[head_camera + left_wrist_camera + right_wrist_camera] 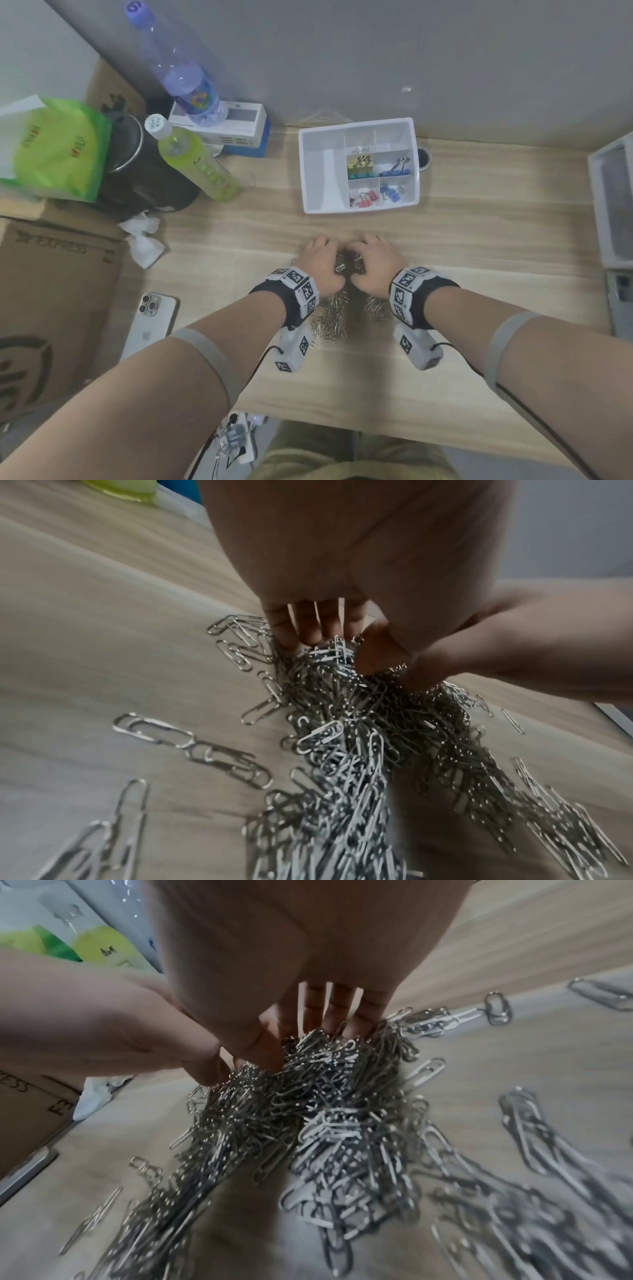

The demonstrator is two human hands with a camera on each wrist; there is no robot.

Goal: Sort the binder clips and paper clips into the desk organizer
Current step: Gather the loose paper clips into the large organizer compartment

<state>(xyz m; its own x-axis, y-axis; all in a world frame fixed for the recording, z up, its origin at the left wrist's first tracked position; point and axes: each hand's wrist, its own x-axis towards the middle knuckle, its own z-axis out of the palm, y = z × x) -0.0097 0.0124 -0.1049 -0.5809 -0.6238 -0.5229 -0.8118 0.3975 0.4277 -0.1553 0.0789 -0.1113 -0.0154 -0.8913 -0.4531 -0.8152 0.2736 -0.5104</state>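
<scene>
A big heap of silver paper clips (346, 265) lies on the wooden desk (479, 240), spilling toward me (329, 318). My left hand (325, 257) and right hand (371, 255) sit side by side on it, fingers curled down into the clips. In the left wrist view my left hand (337, 642) digs fingers and thumb into the heap (342, 718). The right hand (301, 1042) does the same on its side of the heap (308, 1102). The white desk organizer (308, 171) stands beyond, holding yellow-teal (359, 168), blue (397, 168), pink (364, 199) and small blue binder clips (391, 192).
At the left stand a clear water bottle (178, 68), a green drink bottle (197, 162), a black pot (137, 164), a green pack (58, 147), crumpled tissues (144, 240), a cardboard box (51, 291) and a phone (150, 322). A white tray (613, 205) sits at the right edge.
</scene>
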